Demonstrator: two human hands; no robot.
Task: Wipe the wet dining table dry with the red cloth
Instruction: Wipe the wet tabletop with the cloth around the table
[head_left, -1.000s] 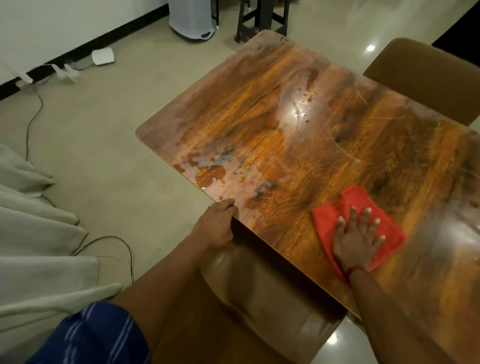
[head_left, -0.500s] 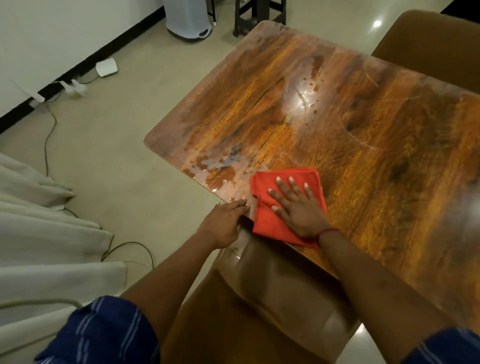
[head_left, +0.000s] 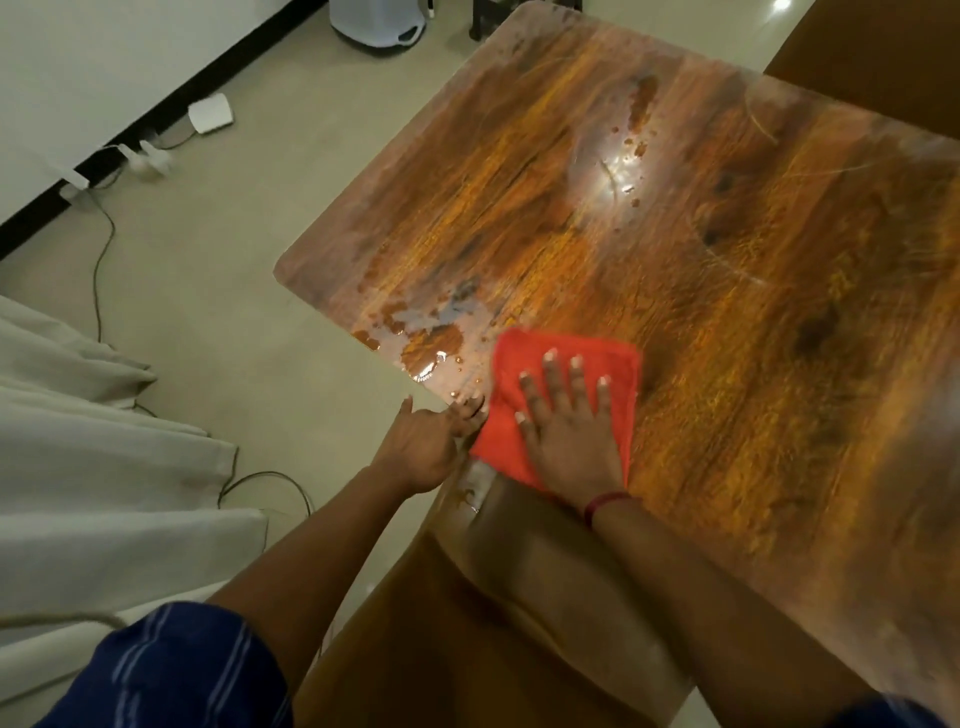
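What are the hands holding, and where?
Nothing is gripped. The right hand presses flat on the red cloth; the left hand rests at the table edge.

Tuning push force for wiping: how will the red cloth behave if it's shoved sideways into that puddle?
The red cloth looks soft and floppy: it lies folded and flat under the right hand, so it probably slides only while pressed. Its free edges may bunch or fold over. Meeting the puddle near the table edge, it will likely soak up water and drag more.
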